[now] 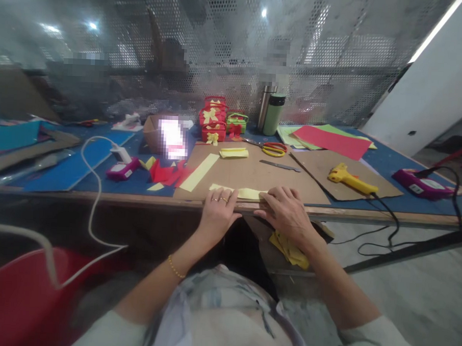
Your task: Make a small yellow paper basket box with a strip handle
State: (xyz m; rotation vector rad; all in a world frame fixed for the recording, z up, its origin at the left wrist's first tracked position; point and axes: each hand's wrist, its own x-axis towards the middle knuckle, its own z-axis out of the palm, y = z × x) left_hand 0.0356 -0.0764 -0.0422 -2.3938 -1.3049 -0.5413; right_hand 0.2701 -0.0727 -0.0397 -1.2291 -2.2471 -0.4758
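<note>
A pale yellow paper strip [249,193] lies along the front edge of the cardboard mat, slightly wavy. My left hand [218,210] presses on its left end, fingers together on top and thumb toward me. At its right end, my right hand [285,208] grips with curled fingers, which hide part of the paper. Behind them a folded yellow paper piece [234,152] rests on the cardboard mat [250,171]. A flat yellow strip [200,172] lies at an angle to the left. Beyond the right hand is a craft knife [280,166], with scissors [273,149] farther back.
On the right, a yellow glue gun [351,180] sits on cardboard, its cord hanging over the edge. Red paper scraps [167,174] and a purple power socket [123,169] are on the left. Small red baskets [213,120] and a green bottle [274,114] stand behind.
</note>
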